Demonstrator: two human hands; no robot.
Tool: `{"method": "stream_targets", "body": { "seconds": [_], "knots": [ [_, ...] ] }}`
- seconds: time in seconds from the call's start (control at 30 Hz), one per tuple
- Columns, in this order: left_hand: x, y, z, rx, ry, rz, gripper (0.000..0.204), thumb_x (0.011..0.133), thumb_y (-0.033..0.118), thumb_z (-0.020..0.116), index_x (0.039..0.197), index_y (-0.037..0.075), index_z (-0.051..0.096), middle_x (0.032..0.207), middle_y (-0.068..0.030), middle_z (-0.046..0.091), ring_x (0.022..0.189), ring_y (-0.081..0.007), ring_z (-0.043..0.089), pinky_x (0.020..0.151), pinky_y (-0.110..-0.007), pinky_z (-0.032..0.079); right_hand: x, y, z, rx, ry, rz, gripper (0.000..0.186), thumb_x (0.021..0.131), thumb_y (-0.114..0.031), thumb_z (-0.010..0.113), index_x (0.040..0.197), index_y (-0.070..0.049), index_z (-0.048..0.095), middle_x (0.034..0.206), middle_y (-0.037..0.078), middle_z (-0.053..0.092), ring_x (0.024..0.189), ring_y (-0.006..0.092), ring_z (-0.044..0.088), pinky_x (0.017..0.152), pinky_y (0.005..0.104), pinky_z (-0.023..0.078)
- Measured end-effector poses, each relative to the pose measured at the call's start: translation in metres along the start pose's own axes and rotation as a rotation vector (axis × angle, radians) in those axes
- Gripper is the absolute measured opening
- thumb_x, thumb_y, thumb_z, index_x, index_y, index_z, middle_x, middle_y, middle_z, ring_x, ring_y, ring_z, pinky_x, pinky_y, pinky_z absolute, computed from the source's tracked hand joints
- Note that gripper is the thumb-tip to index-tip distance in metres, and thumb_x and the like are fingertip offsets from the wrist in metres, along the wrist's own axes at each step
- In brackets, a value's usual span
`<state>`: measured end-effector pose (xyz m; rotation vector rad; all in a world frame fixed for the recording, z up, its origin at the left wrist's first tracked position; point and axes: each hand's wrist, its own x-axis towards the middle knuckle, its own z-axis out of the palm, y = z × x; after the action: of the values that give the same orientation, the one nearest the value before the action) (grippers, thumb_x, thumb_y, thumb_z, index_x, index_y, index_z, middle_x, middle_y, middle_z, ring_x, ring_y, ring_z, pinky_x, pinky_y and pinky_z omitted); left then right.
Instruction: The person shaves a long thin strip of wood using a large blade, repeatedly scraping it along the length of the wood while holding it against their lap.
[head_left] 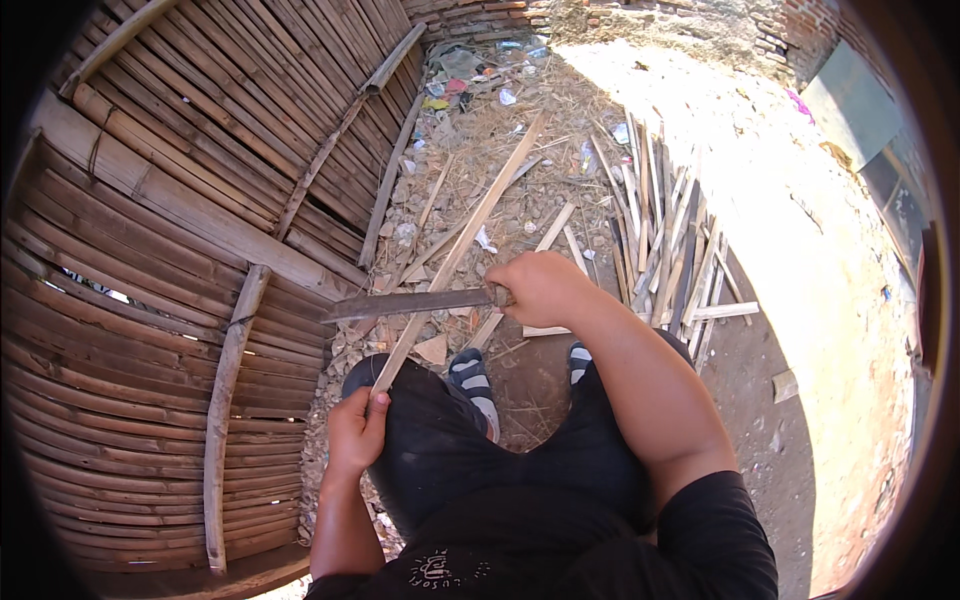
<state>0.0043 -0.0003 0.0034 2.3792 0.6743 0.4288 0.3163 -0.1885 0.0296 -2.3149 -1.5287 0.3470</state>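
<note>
My left hand [356, 432] is closed round the near end of a long, pale bamboo strip [465, 238], beside my left knee. The strip slants away from me, up and to the right, its far end over the littered ground. In my right hand [541, 289] is the handle of a machete [412, 303]. Its dark, broad blade points left and crosses the strip a little beyond my left hand. Whether the edge touches the strip or lies just over it, I cannot tell. My fingers hide most of the handle.
A bamboo slat wall [150, 220] stands close on my left. Ahead to the right lies a pile of split strips [665, 225]. Rubble and scraps of litter [460, 85] cover the ground ahead, up to a brick wall [660, 30]. My sandalled feet [472, 376] are between.
</note>
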Motion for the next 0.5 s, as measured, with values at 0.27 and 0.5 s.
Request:
{"method": "stream_targets", "body": {
  "seconds": [0.27,0.5],
  "knots": [
    [-0.001,0.001,-0.001,0.079,0.017,0.070,0.025,0.102,0.024,0.066,0.097,0.001,0.070,0.067,-0.0169,0.060,0.057,-0.0272,0.058,0.056,-0.038,0.045,-0.006,0.036,-0.017,0.133,0.170,0.079,0.041,0.085,-0.033,0.080,0.117,-0.009,0.072,0.092,0.023,0.072,0.096,0.0419,0.071,0.086,0.0500,0.056],
    [0.000,0.001,-0.001,0.001,-0.001,0.041,0.028,0.104,0.026,0.064,0.097,0.000,0.071,0.068,-0.0158,0.061,0.058,-0.0235,0.058,0.058,-0.036,0.046,-0.014,0.048,-0.026,0.214,0.301,0.131,0.041,0.085,-0.035,0.082,0.111,-0.004,0.071,0.077,0.024,0.068,0.078,0.0423,0.069,0.073,0.0485,0.052]
  ]
}}
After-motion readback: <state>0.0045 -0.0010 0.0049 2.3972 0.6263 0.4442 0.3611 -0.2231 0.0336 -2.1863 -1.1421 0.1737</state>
